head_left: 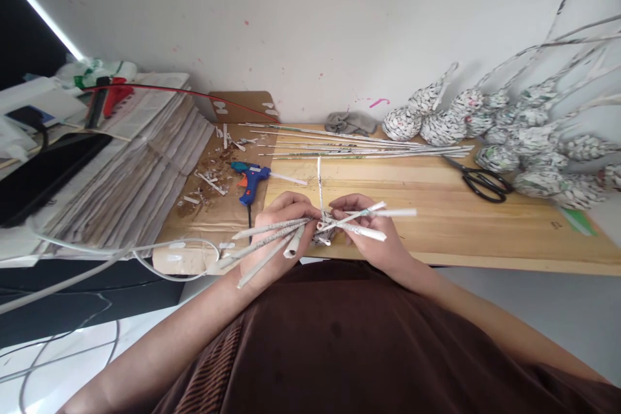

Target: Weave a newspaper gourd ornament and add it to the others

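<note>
Both hands meet around a small woven piece of rolled newspaper tubes, held over the table's front edge. My left hand grips its left side, fingers closed, with several tubes fanning out across the palm side. My right hand pinches the right side, where more tubes cross and stick out. One tube points away toward the wall. The hands partly hide the woven centre. Just left and beyond lies a blue glue gun with a white glue stick in it.
Long paper tubes lie across the table's back beside a grey cloth. Black scissors rest at right, near several woven paper gourd shapes. Stacked newspapers, a dark phone-like slab and cables occupy the left; paper scraps litter the cardboard.
</note>
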A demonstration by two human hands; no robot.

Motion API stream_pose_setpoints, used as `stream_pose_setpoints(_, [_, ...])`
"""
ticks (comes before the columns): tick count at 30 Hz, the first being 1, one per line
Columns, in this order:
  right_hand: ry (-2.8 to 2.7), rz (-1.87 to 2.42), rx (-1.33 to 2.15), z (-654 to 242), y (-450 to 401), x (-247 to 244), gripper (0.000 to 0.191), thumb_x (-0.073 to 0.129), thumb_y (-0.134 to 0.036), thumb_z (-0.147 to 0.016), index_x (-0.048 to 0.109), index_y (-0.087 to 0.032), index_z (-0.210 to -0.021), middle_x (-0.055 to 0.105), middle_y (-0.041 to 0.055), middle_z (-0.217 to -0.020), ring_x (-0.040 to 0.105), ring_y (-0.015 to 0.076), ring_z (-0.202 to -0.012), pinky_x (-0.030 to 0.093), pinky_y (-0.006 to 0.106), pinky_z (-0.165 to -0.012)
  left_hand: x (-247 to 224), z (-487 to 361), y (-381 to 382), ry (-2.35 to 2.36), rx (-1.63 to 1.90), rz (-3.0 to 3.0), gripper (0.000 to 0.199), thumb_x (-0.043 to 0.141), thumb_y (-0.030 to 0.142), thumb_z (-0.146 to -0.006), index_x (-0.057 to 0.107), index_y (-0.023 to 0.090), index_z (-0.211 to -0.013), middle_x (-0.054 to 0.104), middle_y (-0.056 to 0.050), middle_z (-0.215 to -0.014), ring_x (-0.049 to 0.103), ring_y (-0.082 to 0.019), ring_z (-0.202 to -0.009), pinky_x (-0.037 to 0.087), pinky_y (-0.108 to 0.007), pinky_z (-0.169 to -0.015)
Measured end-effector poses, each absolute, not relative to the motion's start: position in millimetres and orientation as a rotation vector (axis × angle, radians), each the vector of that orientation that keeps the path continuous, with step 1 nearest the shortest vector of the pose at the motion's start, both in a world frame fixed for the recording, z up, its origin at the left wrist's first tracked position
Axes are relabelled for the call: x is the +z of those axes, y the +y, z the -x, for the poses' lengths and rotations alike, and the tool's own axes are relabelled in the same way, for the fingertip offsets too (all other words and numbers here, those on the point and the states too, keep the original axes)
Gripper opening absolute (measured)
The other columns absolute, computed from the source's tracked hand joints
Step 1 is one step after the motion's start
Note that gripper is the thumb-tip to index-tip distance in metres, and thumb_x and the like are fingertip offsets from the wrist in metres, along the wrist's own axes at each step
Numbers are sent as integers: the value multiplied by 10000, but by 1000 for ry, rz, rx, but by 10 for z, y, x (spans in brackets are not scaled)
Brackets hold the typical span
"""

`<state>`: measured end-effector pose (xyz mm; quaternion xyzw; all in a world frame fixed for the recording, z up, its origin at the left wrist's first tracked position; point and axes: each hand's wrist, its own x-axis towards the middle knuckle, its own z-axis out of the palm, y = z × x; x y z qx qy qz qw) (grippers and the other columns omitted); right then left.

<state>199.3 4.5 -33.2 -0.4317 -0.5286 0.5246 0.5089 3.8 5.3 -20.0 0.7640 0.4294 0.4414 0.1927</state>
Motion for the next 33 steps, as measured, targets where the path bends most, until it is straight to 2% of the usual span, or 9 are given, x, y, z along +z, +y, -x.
stream_pose_setpoints(2, [-1178, 1133, 1383, -1996, 28, -343, 212, 752, -375, -835, 642, -201, -784, 629, -33, -618, 572, 112, -504, 467, 236, -473, -210, -47, 52, 1179, 1232, -2137, 124, 675, 126, -853, 735, 231, -881, 725, -33, -945, 708, -168, -877, 584, -288, -818])
stream_pose_setpoints(4, [-1201, 1175, 1446, -1999, -15, -324, 259, 709, -386, -862, 601, -199, -718, 571, -49, -561, 486, 88, -434, 398, 223, -420, -202, -62, 48, 1176, 1220, -2135, 119, 656, 120, -865, 721, 219, -881, 742, -32, -926, 716, -170, -874, 586, -293, -825])
stream_pose_setpoints(8, [-1410, 1120, 1149, -1990, -105, -251, 108, 703, -299, -862, 675, -195, -868, 713, 22, -784, 645, 139, -638, 516, 257, -580, -161, -96, 40, 1255, 1262, -2164, 127, 658, 90, -844, 717, 203, -851, 760, -32, -892, 732, -174, -830, 591, -283, -779])
stream_pose_setpoints(10, [-1521, 1131, 929, -1983, -106, -233, 132, 685, -253, -869, 714, -196, -985, 753, 48, -885, 685, 163, -724, 534, 272, -644, -151, -96, 42, 1250, 1263, -2225, 126, 664, 92, -842, 717, 206, -856, 767, -31, -898, 739, -176, -838, 587, -271, -771])
stream_pose_setpoints(15, [-1808, 1205, 535, -1995, -15, -240, 137, 627, -192, -874, 756, -190, -830, 744, 45, -720, 664, 169, -626, 497, 282, -622, -143, -81, 78, 1293, 1197, -2431, 88, 675, 135, -849, 693, 221, -846, 769, -16, -916, 726, -162, -841, 560, -243, -757])
stream_pose_setpoints(19, [-1880, 1156, 399, -2004, 31, -221, 108, 652, -179, -853, 719, -209, -773, 731, 38, -713, 660, 167, -630, 484, 263, -602, -100, -135, 127, 1406, 1191, -2388, 114, 661, 139, -819, 656, 198, -722, 717, -9, -735, 698, -173, -718, 552, -276, -699])
stream_pose_setpoints(22, [-1837, 1159, 489, -1972, 43, -204, 80, 669, -145, -812, 696, -219, -829, 728, 29, -766, 661, 161, -656, 504, 254, -616, -98, -165, 145, 1453, 1211, -2312, 114, 658, 143, -809, 655, 191, -706, 684, -1, -676, 677, -173, -671, 548, -292, -675])
stream_pose_setpoints(27, [-1536, 1142, 935, -1874, 66, -254, 24, 655, -216, -867, 639, -214, -885, 681, 3, -740, 641, 138, -631, 521, 239, -585, -141, -116, 119, 1367, 1257, -2208, 78, 672, 153, -849, 724, 204, -823, 729, 21, -786, 708, -143, -739, 577, -252, -739])
stream_pose_setpoints(33, [-1288, 1025, 1187, -1824, 86, -337, 188, 718, -367, -861, 608, -218, -827, 647, -2, -699, 632, 144, -622, 548, 259, -581, -114, -15, 98, 1177, 1264, -2146, 99, 693, 126, -850, 758, 200, -853, 769, -27, -875, 733, -155, -816, 594, -248, -792])
